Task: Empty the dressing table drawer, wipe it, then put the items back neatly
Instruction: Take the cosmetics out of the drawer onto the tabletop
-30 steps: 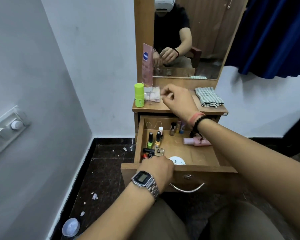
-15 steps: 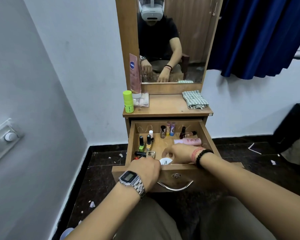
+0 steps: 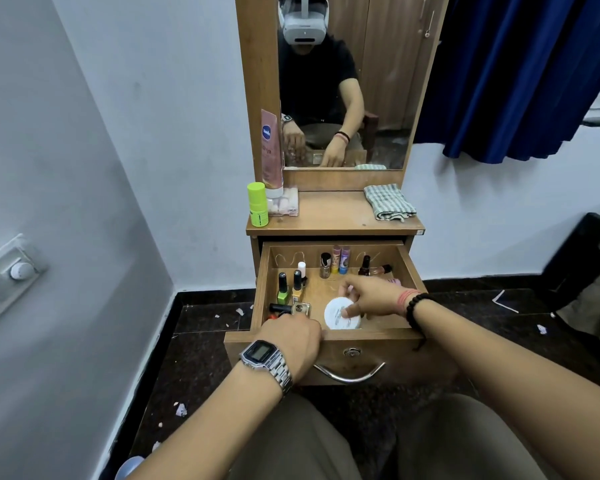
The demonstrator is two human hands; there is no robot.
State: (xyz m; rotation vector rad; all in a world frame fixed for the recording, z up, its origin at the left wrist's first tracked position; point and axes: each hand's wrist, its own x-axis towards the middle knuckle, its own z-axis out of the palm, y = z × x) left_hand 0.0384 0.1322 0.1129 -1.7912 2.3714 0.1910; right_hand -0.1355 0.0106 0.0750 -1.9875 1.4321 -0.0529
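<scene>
The wooden drawer [image 3: 411, 268] of the dressing table is pulled open. It holds a green nail polish [image 3: 283, 289], a yellow one [image 3: 297, 287], small bottles and lip balms [image 3: 340, 259] along the back, and a square gold-capped bottle [image 3: 300, 308]. A white round container [image 3: 338, 317] lies near the front. My right hand [image 3: 374, 296] reaches into the drawer and pinches that container at its upper right edge, thumb on its face. My left hand [image 3: 291, 336] grips the drawer's front edge at the left, its fingertips hidden inside.
On the table top [image 3: 333, 216] stand a lime-green tube [image 3: 257, 206], a pink lotion tube [image 3: 270, 154], a clear box [image 3: 286, 202] and a folded checked cloth [image 3: 390, 202]. A mirror rises behind. Walls close in left; a blue curtain [image 3: 520, 74] hangs right. Paper scraps litter the dark floor.
My right hand came down from the table top into the drawer and closed on the white round container. My left hand stayed on the drawer front. The view tilted up.
</scene>
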